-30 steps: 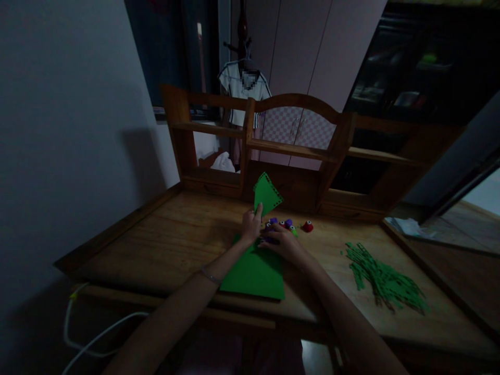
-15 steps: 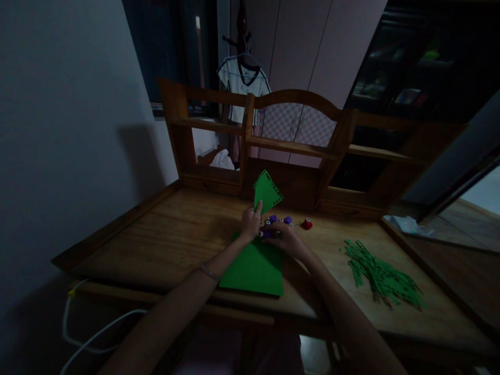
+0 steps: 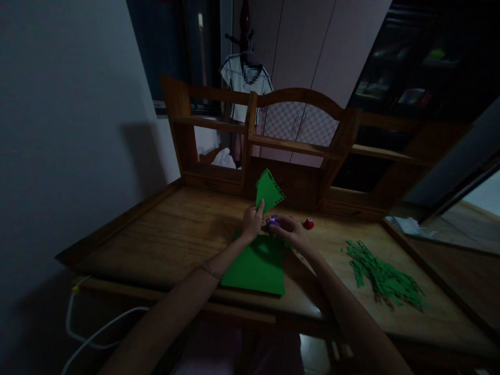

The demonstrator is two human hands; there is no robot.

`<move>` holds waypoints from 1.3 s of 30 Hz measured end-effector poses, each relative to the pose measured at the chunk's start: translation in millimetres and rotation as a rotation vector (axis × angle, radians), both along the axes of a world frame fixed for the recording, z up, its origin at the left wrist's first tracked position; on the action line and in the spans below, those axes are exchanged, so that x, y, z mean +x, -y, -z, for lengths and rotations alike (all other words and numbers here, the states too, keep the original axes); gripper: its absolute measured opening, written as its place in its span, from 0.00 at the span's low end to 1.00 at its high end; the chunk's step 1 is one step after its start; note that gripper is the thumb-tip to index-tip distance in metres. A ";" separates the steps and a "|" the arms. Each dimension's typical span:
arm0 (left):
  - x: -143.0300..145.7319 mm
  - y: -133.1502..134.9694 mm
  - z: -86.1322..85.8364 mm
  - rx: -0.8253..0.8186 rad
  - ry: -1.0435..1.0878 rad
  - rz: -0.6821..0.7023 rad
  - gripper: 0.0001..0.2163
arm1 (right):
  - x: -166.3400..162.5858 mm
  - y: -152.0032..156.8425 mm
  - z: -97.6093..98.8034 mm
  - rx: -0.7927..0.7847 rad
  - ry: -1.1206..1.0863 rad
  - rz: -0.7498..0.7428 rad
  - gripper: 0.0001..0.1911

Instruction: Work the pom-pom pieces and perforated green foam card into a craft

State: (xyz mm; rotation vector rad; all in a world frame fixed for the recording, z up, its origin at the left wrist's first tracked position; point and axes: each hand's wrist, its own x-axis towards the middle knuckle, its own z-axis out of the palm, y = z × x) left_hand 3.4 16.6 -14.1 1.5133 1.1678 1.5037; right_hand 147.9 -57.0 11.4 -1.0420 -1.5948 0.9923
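Observation:
My left hand (image 3: 253,221) pinches a folded green paper piece (image 3: 267,191), its outer edge lined with small punched holes. The paper stands upright above the desk. Just to the right, my right hand (image 3: 292,232) has thumb and fingers closed around a small purple craft punch (image 3: 272,224); the fingers hide part of it. More purple shows behind that hand, too covered to make out fully. A red craft punch (image 3: 309,223) with a pale round top sits right of my right hand. Beneath both hands lies a flat green sheet (image 3: 255,268).
On the right of the wooden desk (image 3: 167,229) lies a heap of green perforated paper strips (image 3: 385,276). A wooden shelf unit (image 3: 291,148) rises along the back edge. A white cable (image 3: 97,328) hangs by the left front edge.
My right hand has shifted slightly up and away from the green sheet with the purple craft punch, its fingers more extended. My left hand keeps the green paper nearly in place.

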 end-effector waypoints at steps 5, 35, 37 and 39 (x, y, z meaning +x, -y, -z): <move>-0.7 0.7 -1.1 -0.006 -0.016 -0.014 0.26 | 3.2 -2.4 -2.2 -0.074 -0.103 0.002 0.19; -0.7 0.9 -1.8 -0.008 -0.041 0.013 0.26 | 14.4 -16.5 5.9 -0.311 -0.628 0.011 0.13; -0.6 1.1 -1.6 -0.012 -0.043 0.005 0.26 | 13.6 -15.2 4.9 -0.297 -0.615 0.013 0.13; -0.7 1.5 -1.9 -0.017 -0.048 0.002 0.26 | 12.9 -13.9 4.0 -0.284 -0.590 0.020 0.13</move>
